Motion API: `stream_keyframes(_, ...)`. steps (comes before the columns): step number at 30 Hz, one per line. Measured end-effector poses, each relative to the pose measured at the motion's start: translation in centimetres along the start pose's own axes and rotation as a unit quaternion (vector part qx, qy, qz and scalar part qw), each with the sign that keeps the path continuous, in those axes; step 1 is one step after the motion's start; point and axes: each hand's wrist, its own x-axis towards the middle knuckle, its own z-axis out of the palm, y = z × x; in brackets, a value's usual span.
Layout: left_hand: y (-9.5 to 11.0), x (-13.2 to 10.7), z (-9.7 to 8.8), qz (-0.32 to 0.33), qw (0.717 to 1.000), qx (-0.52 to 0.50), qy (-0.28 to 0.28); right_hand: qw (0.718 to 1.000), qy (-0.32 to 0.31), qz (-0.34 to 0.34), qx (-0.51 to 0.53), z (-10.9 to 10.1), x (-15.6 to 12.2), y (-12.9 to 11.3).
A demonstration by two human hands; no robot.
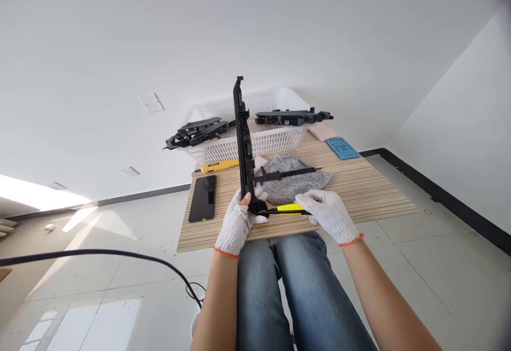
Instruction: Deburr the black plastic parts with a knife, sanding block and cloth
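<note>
My left hand (238,218), in a white knit glove with a bare thumb tip showing, is closed round the lower end of a long black plastic part (244,148). The part stands nearly upright above the table's front edge. In my gloved right hand (325,211) is a utility knife (290,209) with a yellow and black handle. Its tip points left and reaches the foot of the black part; whether it touches is too small to tell. Behind the knife, a black caliper (285,174) lies on a grey cloth (297,188).
A white plastic basket (255,143) at the back holds several black plastic parts (293,117). On the wood-grain table (367,196) lie a phone (203,198), a yellow tool with a cord (219,166) and a blue object (342,148). A black cable (120,252) arches at left.
</note>
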Motion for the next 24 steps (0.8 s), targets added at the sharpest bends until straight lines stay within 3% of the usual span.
stream_keyframes(2,-0.10,0.04,-0.14,-0.001,1.000,-0.002,0.007,1.000,-0.013,0.013,0.014,-0.10,0.13,-0.12)
stream_keyframes(5,-0.20,0.26,-0.28,-0.013,1.000,0.001,0.018,0.997,0.030,0.042,0.060,-0.08,0.30,-0.08)
stream_keyframes(7,-0.29,0.36,-0.30,-0.019,1.000,0.005,0.012,0.995,0.026,0.051,0.079,0.00,0.31,0.05)
stream_keyframes(9,-0.41,0.39,-0.27,-0.008,1.000,0.007,0.006,0.995,0.013,0.052,0.083,0.08,0.26,0.18)
stream_keyframes(12,-0.56,0.33,-0.19,0.010,1.000,0.012,0.006,0.994,0.040,0.044,0.089,0.14,0.23,0.24)
stream_keyframes(21,-0.32,0.34,-0.15,0.007,0.999,0.036,-0.005,0.995,0.019,0.061,0.080,0.06,0.45,-0.06)
stream_keyframes(24,-0.21,0.14,-0.11,0.006,0.999,0.034,-0.002,0.993,0.039,0.052,0.094,0.11,0.47,0.21)
